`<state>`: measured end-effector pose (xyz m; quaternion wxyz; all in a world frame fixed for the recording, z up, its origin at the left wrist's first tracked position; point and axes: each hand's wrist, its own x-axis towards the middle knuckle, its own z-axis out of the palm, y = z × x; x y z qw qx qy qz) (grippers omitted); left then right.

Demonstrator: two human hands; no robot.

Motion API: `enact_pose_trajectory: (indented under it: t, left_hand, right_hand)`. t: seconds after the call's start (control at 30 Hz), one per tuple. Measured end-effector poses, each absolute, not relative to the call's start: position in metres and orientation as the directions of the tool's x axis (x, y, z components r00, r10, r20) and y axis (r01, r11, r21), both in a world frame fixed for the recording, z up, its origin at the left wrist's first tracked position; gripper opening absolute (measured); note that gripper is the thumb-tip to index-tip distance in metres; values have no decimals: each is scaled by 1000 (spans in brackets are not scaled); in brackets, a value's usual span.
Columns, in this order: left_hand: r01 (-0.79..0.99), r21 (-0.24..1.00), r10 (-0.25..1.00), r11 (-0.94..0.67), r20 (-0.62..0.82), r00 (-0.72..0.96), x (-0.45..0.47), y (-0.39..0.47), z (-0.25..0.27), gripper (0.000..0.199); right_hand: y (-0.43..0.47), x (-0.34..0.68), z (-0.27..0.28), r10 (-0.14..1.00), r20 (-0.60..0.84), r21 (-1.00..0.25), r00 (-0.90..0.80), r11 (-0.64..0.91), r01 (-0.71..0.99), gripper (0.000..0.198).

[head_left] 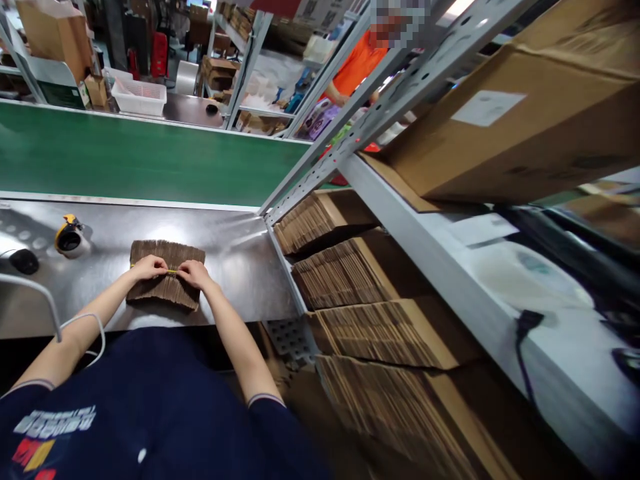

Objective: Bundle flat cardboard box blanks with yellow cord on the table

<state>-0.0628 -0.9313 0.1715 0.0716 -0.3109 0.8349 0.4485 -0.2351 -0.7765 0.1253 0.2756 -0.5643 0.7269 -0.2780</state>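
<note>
I see the green belt (125,157) behind my steel table (235,260), with flat cartons (350,273) stacked on the rack to my right. A cardboard bundle (165,283) lies on the table. My left hand (149,267) and right hand (194,273) rest on it, both pinching its yellow band (171,271).

We see a bundle of flat cardboard pieces (166,283) lying on the steel table (235,260), with the left hand (149,267) and right hand (194,273) both resting on top of it and pinching the yellow band (171,271) that crosses it. Left of the bundle sit a tape dispenser (70,237) and a black mouse (23,261); behind it runs the green conveyor belt (135,157). Right of the bundle, stacked cardboard sheets (360,293) fill the metal rack (400,193), and far beyond it stands a person in orange (357,67).
</note>
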Motion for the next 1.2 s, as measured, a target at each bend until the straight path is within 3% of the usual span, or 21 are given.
enact_pose_trajectory:
  t: [0.27, 0.47, 0.67, 0.93, 1.2]
  left_hand:
    - [-563, 685, -467, 464, -351, -812, -61, -930, 172, 34]
    - [-511, 711, -409, 483, -333, -850, -56, -943, 181, 36]
    - [-490, 486, -437, 723, -228, -870, -47, -951, 181, 36]
    - [-488, 361, -441, 795, -209, -873, -50, -940, 171, 24]
    - [-491, 232, -484, 840, -88, -870, -46, -916, 167, 15]
  right_hand:
    - [-787, -217, 129, -936, -121, -619, -332, 332, -712, 31]
    - [-784, -218, 126, -935, -88, -660, -344, 314, -683, 32]
    - [-778, -226, 122, -954, -67, -703, -291, 252, -665, 23]
    - [-777, -225, 120, -949, -48, -725, -310, 247, -643, 18]
    - [-782, -212, 112, -907, -29, -715, -419, 312, -625, 21]
